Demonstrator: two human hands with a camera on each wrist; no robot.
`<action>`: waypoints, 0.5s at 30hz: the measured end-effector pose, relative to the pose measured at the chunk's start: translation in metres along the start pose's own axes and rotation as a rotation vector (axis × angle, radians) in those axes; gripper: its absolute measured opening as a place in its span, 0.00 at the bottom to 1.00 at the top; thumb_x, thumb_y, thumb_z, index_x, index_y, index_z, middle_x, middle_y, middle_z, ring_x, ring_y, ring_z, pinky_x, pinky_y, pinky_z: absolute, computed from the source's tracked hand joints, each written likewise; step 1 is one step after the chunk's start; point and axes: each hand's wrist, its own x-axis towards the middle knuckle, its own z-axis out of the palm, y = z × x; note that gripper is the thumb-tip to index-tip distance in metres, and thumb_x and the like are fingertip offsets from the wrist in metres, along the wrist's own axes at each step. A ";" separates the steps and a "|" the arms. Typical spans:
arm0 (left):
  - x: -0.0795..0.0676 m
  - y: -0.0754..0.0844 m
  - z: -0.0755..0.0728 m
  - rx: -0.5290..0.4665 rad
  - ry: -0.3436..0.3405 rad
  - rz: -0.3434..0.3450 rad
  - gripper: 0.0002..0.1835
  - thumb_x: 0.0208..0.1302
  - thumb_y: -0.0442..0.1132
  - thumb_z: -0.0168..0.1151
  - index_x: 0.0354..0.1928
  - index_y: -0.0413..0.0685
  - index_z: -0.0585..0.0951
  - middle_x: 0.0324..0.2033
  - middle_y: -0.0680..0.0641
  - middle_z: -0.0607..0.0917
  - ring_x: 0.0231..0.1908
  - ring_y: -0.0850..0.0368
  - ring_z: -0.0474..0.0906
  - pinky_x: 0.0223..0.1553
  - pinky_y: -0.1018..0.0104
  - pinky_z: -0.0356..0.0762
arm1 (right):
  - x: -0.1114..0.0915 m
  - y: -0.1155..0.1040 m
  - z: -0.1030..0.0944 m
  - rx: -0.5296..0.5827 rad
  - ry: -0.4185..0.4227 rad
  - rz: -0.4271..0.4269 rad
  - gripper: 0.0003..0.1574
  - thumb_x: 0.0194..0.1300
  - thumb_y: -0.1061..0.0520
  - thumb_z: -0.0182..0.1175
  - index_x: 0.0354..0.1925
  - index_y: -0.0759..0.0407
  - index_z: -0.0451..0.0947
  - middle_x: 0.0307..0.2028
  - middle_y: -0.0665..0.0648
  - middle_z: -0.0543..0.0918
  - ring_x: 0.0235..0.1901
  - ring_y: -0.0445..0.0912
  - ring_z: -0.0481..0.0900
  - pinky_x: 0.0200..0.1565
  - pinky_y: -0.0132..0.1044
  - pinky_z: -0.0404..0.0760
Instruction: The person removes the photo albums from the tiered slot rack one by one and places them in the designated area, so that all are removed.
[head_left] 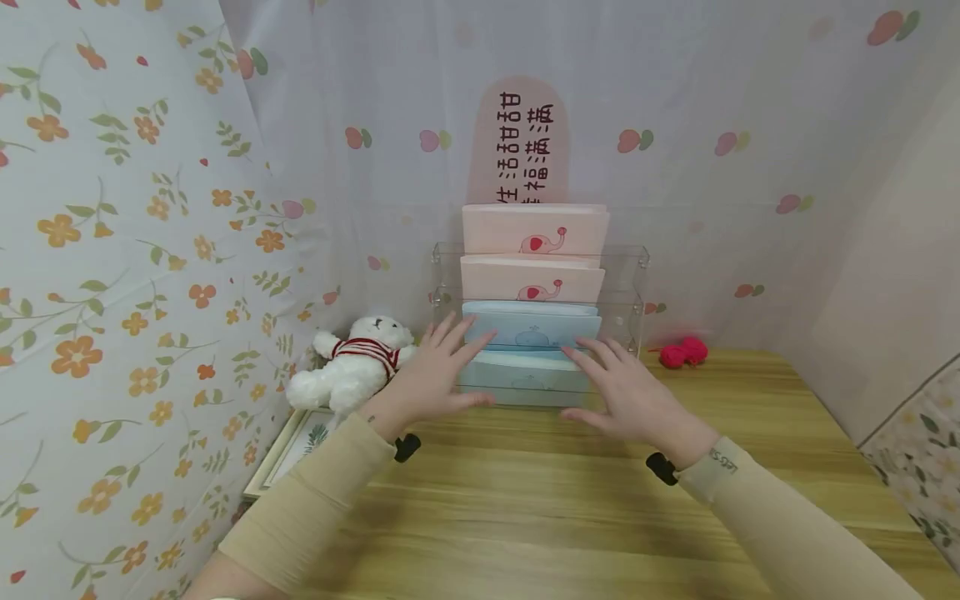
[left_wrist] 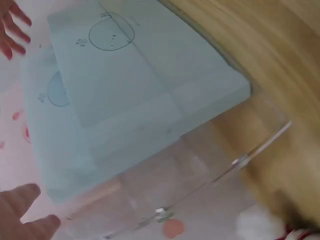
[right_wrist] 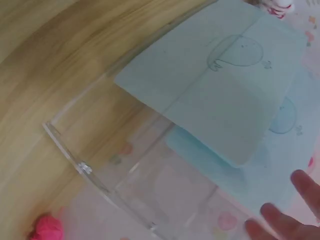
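A clear tiered rack (head_left: 643, 260) at the back of the table holds thin flat packets, upright in rows. In front stand a pale green-blue packet (head_left: 517, 382) with a whale drawing and a light blue one (head_left: 525, 323); two pink elephant packets (head_left: 495, 279) are behind. My left hand (head_left: 431, 379) hovers at the rack's left side, fingers spread and holding nothing. On the right side, my right hand (head_left: 633, 396) is likewise spread and holds nothing. Fingertips (left_wrist: 40, 226) of the left hand lie close to the blue packets; whether either hand touches them I cannot tell.
A white plush bear (head_left: 352, 362) in a striped top leans left of the rack, over a framed picture (head_left: 307, 442). A bright pink-red yarn-like bundle (head_left: 684, 352) lies to the right. Patterned curtains (head_left: 375, 125) close off the back and left of the wooden table (head_left: 525, 500).
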 end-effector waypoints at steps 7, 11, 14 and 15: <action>-0.013 -0.020 0.031 -0.262 0.216 -0.259 0.52 0.75 0.64 0.69 0.90 0.58 0.55 0.89 0.37 0.54 0.87 0.29 0.48 0.81 0.23 0.56 | 0.006 0.003 0.017 0.049 0.201 0.078 0.42 0.68 0.42 0.79 0.69 0.62 0.76 0.57 0.65 0.82 0.49 0.58 0.81 0.51 0.54 0.88; -0.019 -0.031 0.055 -0.410 0.306 -0.376 0.51 0.78 0.63 0.65 0.90 0.53 0.52 0.88 0.37 0.57 0.86 0.32 0.53 0.83 0.29 0.57 | 0.009 0.005 0.026 0.098 0.203 0.142 0.41 0.70 0.44 0.77 0.68 0.65 0.75 0.56 0.67 0.82 0.49 0.59 0.82 0.52 0.56 0.88; -0.023 -0.037 0.070 -0.539 0.332 -0.452 0.51 0.79 0.62 0.64 0.91 0.53 0.51 0.88 0.40 0.58 0.86 0.35 0.56 0.83 0.33 0.58 | 0.010 0.006 0.032 0.138 0.171 0.209 0.42 0.72 0.44 0.76 0.70 0.66 0.72 0.59 0.69 0.80 0.52 0.61 0.83 0.55 0.60 0.87; -0.025 -0.038 0.074 -0.587 0.336 -0.476 0.50 0.80 0.61 0.64 0.91 0.53 0.50 0.88 0.40 0.59 0.85 0.34 0.58 0.83 0.34 0.60 | 0.010 0.006 0.035 0.149 0.160 0.229 0.42 0.73 0.44 0.75 0.70 0.66 0.71 0.61 0.70 0.79 0.54 0.62 0.83 0.57 0.61 0.87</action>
